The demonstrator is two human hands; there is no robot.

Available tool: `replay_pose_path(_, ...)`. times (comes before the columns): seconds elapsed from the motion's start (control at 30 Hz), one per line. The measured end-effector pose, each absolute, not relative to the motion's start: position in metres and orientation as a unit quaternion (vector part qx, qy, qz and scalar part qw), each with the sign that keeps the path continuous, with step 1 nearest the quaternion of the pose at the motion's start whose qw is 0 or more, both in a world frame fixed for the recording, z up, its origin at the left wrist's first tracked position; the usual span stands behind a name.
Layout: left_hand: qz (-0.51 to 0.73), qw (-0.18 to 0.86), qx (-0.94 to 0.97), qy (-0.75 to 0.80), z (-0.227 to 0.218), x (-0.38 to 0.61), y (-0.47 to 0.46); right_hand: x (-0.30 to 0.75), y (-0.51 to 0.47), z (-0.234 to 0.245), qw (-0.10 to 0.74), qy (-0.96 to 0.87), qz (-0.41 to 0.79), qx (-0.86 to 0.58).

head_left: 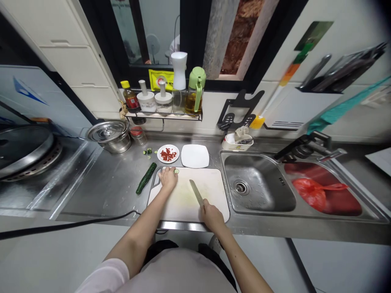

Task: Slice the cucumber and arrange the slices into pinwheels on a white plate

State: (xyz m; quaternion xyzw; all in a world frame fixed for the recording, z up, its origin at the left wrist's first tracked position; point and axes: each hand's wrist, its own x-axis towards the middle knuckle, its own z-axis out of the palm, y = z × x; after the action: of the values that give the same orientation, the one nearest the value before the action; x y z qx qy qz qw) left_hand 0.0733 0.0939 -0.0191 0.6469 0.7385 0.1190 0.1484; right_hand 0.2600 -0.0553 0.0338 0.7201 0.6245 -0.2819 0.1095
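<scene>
Cutting board point(183, 207), one, pale, flat on the steel surface point(106, 185); near edge running close along the surface's front edge; clock positions read from the board's centre, twelve being away from the person. Left hand point(168, 178), toward ten o'clock, palm down inside the board's far-left corner, fingertips at a small cucumber piece point(176, 171); whether they grip it cannot be told. Right hand point(211, 215), between four and five, closed around the handle of one knife point(196, 192), blade pointing to eleven; a broad stretch of board lies between blade and left hand. Cucumber point(146, 178), one, dark green, whole in outline, between nine and ten, on the surface just beyond the board's left edge, lying along a one-to-seven line. Dish of chopped red pieces point(159, 154), round, white, at eleven, just past the far edge. White plate point(194, 156), rounded square, at twelve, just beside the dish, a narrow gap between them. Green scraps point(149, 151), between ten and eleven, left of the dish. Lidded pot point(116, 142), steel, at ten, well apart from the board; open steel runs from it toward the front edge. Sink basin point(259, 185), at three, rim just beside the board's right edge.
</scene>
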Motion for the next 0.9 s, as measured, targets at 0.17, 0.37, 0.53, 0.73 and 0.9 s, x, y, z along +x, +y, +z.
replay_pose_path(0.17,0.119,0.145,0.657,0.730,-0.022,0.072,0.095,0.260,-0.055,0.036,0.110,0.625,-0.282,0.719)
replay_pose_path(0.37,0.122,0.143,0.665,0.723,-0.018,0.072,0.097,0.260,-0.056,0.033,0.101,0.625,-0.279,0.722)
replay_pose_path(0.53,0.121,0.166,0.663,0.720,-0.012,0.074,0.101,0.260,-0.056,0.035,0.103,0.622,-0.281,0.723)
replay_pose_path(0.73,0.137,0.267,0.621,0.724,-0.006,0.073,0.089,0.261,-0.055,0.036,0.107,0.625,-0.286,0.718)
replay_pose_path(0.9,0.102,0.335,0.633,0.691,-0.006,0.070,0.070,0.263,-0.056,0.033,0.106,0.643,-0.272,0.708)
